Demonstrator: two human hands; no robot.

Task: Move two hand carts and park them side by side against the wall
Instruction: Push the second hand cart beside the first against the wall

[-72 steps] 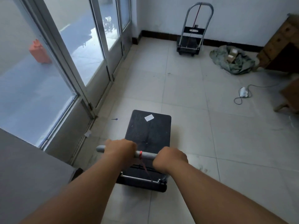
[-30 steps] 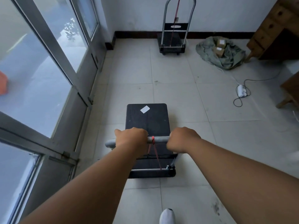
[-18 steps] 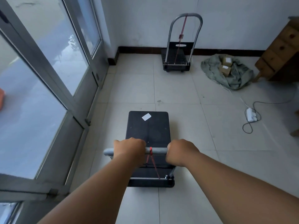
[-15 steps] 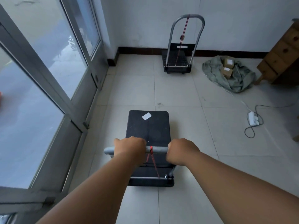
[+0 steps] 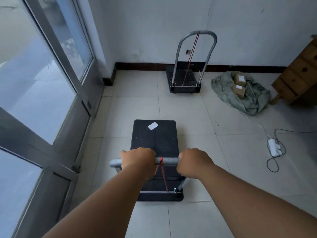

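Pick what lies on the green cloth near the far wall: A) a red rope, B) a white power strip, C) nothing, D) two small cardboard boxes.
D: two small cardboard boxes with white labels sit on the crumpled green cloth, right of the parked hand cart; the white power strip lies apart on bare tile.

Your left hand (image 5: 139, 160) and right hand (image 5: 193, 162) grip the handle (image 5: 169, 161) of the near cart (image 5: 154, 140), with the second cart (image 5: 185, 79) ahead against the wall (image 5: 154, 31), glass doors (image 5: 42, 83) left, and a cloth bundle (image 5: 240, 93) and power strip (image 5: 274, 149) ahead-right.
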